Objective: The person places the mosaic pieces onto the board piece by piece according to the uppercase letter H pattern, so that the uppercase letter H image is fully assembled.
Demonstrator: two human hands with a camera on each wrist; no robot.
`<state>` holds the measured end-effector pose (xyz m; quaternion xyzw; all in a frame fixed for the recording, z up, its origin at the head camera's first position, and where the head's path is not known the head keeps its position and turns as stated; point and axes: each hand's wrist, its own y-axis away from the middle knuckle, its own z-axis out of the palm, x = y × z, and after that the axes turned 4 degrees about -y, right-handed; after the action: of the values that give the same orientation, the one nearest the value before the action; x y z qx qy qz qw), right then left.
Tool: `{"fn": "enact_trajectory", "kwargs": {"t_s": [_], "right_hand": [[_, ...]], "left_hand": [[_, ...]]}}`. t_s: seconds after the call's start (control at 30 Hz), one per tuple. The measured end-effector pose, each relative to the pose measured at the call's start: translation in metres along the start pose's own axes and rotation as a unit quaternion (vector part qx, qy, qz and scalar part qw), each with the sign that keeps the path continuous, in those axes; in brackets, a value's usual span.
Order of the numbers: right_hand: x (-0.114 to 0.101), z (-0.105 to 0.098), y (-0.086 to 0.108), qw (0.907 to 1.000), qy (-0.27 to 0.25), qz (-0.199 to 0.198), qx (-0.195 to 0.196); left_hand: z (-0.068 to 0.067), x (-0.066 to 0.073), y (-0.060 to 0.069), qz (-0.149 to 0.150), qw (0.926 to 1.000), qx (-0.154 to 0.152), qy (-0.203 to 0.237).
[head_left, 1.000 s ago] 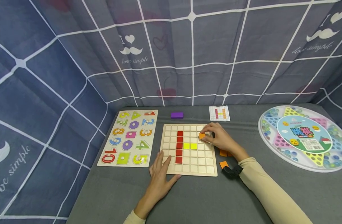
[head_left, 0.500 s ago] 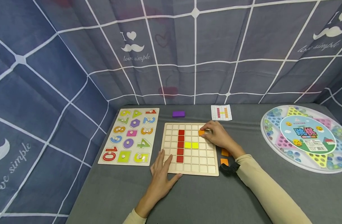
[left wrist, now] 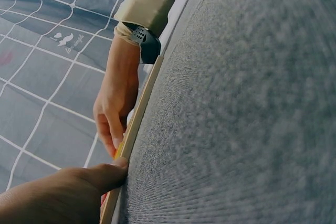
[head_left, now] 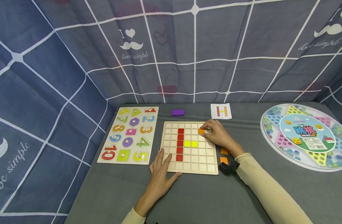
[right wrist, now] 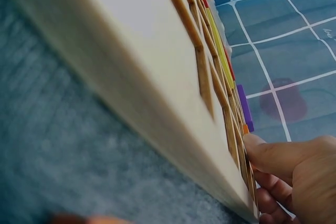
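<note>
Pinching an orange tile (head_left: 201,131) near the board's (head_left: 194,159) far-right corner with our right hand (head_left: 219,135), left hand (head_left: 159,179) spread, we see red tiles (head_left: 180,143), yellow tiles (head_left: 187,143) laid; loose oranges (head_left: 223,160) seemingly remain.

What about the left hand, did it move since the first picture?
No: the left hand covers the same near-left corner of the wooden board as before, with no visible shift any way.

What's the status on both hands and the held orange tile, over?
Right hand pinches orange tile at grid board, far right; seating unclear. Left hand touching board's near left corner. Nothing visibly in the way.
</note>
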<state>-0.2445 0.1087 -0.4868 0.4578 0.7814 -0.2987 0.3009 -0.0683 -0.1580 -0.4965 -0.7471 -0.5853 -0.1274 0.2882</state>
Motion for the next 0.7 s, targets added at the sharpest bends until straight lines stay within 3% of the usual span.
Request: {"fn": "enact_trajectory", "kwargs": {"t_s": [0.7], "right_hand": [[0.0007,-0.0002,0.0011,0.9998,-0.008,-0.018,0.002]], "left_hand": [[-0.0009,0.0002,-0.0002,0.000,1.0000,-0.003,0.009]]}}
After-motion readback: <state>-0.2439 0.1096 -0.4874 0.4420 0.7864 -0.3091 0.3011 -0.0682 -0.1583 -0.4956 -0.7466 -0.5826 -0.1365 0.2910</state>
